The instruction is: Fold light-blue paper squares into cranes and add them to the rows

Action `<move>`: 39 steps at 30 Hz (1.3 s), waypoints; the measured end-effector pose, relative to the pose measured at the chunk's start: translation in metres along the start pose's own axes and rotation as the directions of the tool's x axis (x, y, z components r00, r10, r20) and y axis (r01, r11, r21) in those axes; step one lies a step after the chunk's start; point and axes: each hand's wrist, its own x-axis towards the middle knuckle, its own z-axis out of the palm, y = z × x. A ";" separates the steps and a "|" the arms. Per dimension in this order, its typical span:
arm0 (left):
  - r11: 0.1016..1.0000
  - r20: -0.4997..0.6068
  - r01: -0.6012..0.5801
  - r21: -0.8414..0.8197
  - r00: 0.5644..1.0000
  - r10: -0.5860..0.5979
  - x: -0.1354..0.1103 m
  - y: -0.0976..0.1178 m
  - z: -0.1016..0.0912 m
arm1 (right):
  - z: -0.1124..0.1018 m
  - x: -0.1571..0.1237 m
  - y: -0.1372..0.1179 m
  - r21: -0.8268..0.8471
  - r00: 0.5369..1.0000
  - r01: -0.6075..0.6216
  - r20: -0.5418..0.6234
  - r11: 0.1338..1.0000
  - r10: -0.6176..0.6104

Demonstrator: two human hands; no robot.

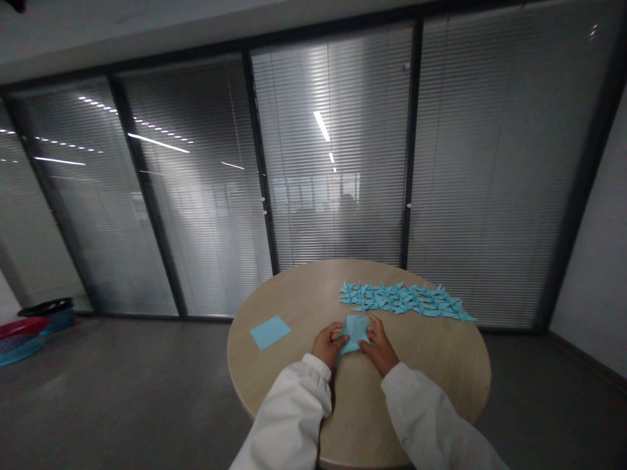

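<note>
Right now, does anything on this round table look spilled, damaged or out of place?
Nothing looks spilled or damaged. One odd thing: the rightmost folded blue shapes lie close to the table's rim, so they might slip off if nudged. The flat sheet and held paper look ordinary.

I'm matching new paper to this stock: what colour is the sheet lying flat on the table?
The flat sheet is plain light blue, best seen in the head view.

An office, apparently: dark-framed glass partitions [411,130] with venetian blinds [470,176] stand beyond the round surface's [298,290] far edge.
</note>
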 end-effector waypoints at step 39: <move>0.879 -0.087 0.116 -0.462 0.981 -0.175 0.000 0.002 -0.002 | -0.001 -0.003 -0.020 -0.233 0.975 0.221 0.072 0.947 -0.210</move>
